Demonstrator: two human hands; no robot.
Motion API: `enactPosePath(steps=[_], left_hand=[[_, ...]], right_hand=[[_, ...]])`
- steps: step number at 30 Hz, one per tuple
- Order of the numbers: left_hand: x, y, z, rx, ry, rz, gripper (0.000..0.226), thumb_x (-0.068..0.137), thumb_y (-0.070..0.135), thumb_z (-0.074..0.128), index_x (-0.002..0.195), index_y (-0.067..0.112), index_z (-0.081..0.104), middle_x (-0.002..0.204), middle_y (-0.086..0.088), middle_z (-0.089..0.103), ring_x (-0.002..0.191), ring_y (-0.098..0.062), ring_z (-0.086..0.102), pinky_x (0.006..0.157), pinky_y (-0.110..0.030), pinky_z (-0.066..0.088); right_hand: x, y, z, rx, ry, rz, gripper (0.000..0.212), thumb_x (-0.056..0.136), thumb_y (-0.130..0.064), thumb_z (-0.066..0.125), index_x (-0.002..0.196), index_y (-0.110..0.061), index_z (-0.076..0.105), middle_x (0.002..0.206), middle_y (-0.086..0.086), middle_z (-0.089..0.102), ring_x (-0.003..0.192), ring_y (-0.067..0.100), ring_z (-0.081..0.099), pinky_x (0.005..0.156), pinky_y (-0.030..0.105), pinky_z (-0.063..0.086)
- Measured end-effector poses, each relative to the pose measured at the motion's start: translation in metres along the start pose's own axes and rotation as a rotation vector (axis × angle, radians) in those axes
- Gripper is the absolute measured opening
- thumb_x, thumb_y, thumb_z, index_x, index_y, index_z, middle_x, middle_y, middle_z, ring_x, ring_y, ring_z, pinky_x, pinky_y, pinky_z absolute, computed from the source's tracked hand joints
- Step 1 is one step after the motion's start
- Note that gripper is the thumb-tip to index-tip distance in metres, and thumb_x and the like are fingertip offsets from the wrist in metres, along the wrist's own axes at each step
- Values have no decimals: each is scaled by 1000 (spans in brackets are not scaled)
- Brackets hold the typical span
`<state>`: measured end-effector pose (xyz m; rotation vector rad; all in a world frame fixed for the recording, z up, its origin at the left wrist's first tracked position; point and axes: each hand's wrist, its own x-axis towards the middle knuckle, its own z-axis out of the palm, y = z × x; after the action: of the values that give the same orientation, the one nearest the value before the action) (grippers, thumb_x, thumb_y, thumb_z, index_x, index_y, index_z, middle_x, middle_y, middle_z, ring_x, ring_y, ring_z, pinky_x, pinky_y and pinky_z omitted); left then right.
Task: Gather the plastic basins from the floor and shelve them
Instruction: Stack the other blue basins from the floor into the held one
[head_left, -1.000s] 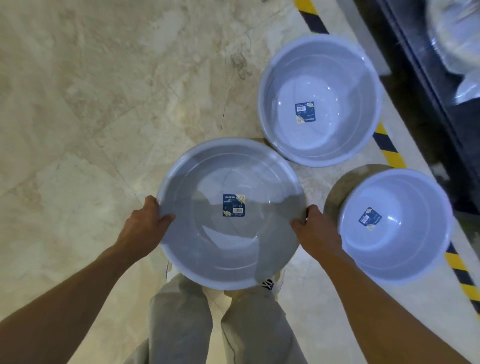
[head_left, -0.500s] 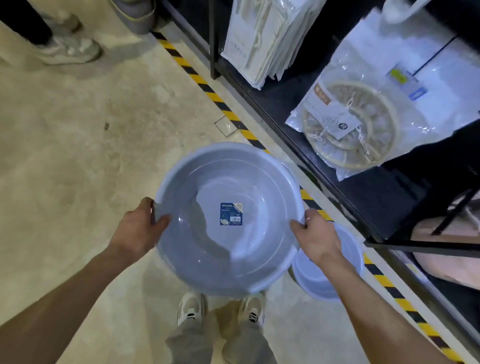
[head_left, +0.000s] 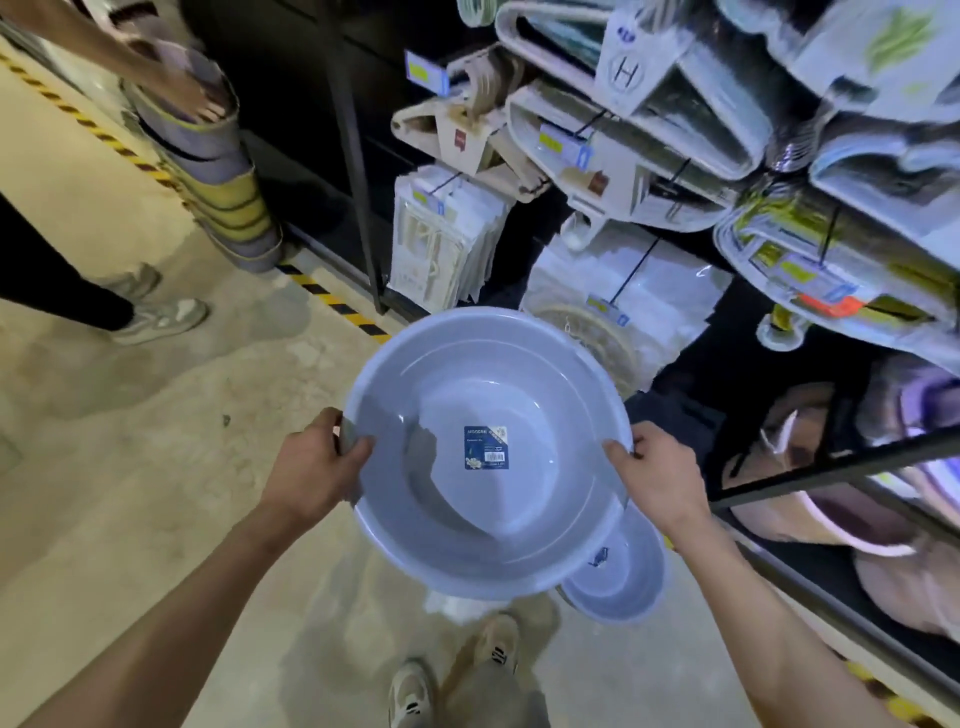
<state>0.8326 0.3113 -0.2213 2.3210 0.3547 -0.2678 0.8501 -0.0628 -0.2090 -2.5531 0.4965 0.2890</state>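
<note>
I hold a large pale blue plastic basin in the air in front of me, with a dark blue label at its bottom. My left hand grips its left rim and my right hand grips its right rim. A smaller basin of the same colour sits on the floor below, partly hidden by the held one. The dark shelf unit stands to the right, with pinkish basins on a low shelf.
Packaged goods and hangers hang on the rack ahead. Another person stands at the left by a stack of buckets. Yellow-black tape runs along the shelf base. My shoes are below.
I have risen with the basin lifted off the floor. The view has swung up from the floor to the shelves; one floor basin is out of sight.
</note>
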Motion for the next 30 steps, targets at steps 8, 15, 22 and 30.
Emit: enactPosePath(steps=[8,15,22,30], left_hand=[[62,60,31,192,-118,36,27,92,38,64,100,14,55,75,-7,69,74,-34,65,65,-40,51],[135,91,85,282,-215,60,33,92,43,61,104,12,56,84,-12,71,72,-36,67,68,-45,57],[202,61,146,309,-301,43,33,91,42,60,103,12,55,83,-12,70,80,-39,66,74,-47,56],[293,-39,245,456,-416,14,32,92,37,60,104,9,50,93,-19,71,87,-42,65,79,-48,55]], right_hand=[[32,38,-9,33,18,164,28,88,-44,57,76,-20,52,70,0,63,67,23,59,56,33,43],[78,69,5,68,-25,291,26,89,-44,55,77,-23,47,72,-2,61,70,24,57,51,31,33],[136,97,59,54,-28,353,31,88,-50,51,77,-21,50,64,-2,65,59,15,60,48,29,36],[189,140,203,86,-107,441,22,93,-37,56,96,-16,53,76,5,68,73,29,62,66,40,50]])
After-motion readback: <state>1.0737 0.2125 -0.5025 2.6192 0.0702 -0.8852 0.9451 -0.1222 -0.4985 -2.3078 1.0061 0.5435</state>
